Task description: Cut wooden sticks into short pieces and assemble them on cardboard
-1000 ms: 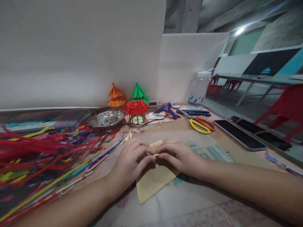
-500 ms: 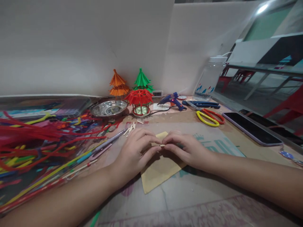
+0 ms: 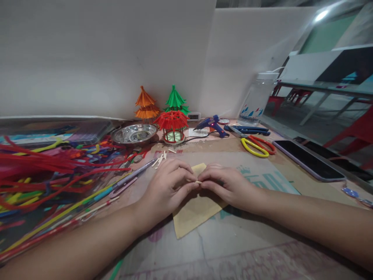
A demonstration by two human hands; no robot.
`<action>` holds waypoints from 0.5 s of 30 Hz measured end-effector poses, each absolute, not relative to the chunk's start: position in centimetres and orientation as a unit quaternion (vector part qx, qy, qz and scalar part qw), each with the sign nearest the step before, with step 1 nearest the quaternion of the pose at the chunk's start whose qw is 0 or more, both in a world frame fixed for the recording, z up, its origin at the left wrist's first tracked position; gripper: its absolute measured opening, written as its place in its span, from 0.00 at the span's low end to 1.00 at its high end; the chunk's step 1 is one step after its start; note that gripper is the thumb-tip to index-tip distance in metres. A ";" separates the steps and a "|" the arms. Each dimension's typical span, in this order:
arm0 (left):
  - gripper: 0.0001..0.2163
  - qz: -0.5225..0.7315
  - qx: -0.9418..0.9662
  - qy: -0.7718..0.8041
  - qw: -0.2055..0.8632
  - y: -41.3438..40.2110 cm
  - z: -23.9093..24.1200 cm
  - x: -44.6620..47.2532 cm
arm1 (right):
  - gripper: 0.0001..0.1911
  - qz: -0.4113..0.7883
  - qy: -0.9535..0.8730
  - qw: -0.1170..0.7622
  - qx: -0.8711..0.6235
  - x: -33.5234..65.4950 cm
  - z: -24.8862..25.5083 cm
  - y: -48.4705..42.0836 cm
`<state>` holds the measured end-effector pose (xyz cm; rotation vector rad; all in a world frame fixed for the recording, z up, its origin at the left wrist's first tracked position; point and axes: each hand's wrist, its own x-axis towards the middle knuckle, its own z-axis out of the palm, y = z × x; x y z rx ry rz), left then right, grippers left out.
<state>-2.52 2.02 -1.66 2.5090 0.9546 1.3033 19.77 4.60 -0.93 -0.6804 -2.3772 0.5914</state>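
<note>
My left hand [image 3: 167, 190] and my right hand [image 3: 225, 184] meet fingertip to fingertip over a tan sheet of paper [image 3: 194, 212] on the table. Both pinch a short pale stick [image 3: 198, 182] between thumb and fingers, one hand at each end. Several more short sticks [image 3: 159, 159] lie loose just beyond my left hand. A purple pen [image 3: 135, 175] lies to the left of it.
Several coloured pipe cleaners [image 3: 43, 175] are heaped at the left. At the back stand a steel dish [image 3: 134, 134], red [image 3: 171, 126], orange [image 3: 145, 103] and green [image 3: 175, 99] pagoda models and a blue glue gun [image 3: 211, 125]. Scissors [image 3: 256, 146], phones [image 3: 309, 159] and a bottle [image 3: 258, 99] are at the right.
The view has dropped lower since a second ago. My hands stay pinched on the stick, with small finger shifts only.
</note>
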 end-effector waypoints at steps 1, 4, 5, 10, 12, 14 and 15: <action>0.01 0.435 0.838 0.319 0.081 2.0 -1.6 -2.5 | 0.09 0.223 -0.893 0.297 -0.256 19.7 -1.0 4.6; 0.01 0.431 0.840 0.319 0.087 2.1 -1.6 -2.6 | 0.08 0.226 -0.889 0.307 -0.254 19.7 -1.0 4.7; 0.02 0.429 0.841 0.319 0.089 2.1 -1.6 -2.6 | 0.08 0.228 -0.889 0.307 -0.252 19.7 -1.0 4.7; 0.03 0.420 0.843 0.321 0.102 2.2 -1.6 -2.8 | 0.08 0.235 -0.890 0.299 -0.254 19.8 -0.9 4.6; 0.03 0.418 0.841 0.327 0.106 2.3 -1.7 -2.8 | 0.08 0.239 -0.889 0.292 -0.260 19.9 -0.9 4.5; 0.03 0.416 0.840 0.331 0.109 2.3 -1.7 -2.8 | 0.08 0.243 -0.887 0.290 -0.263 19.9 -0.8 4.5; 0.03 0.415 0.840 0.332 0.110 2.4 -1.7 -2.8 | 0.08 0.246 -0.886 0.292 -0.265 19.9 -0.8 4.5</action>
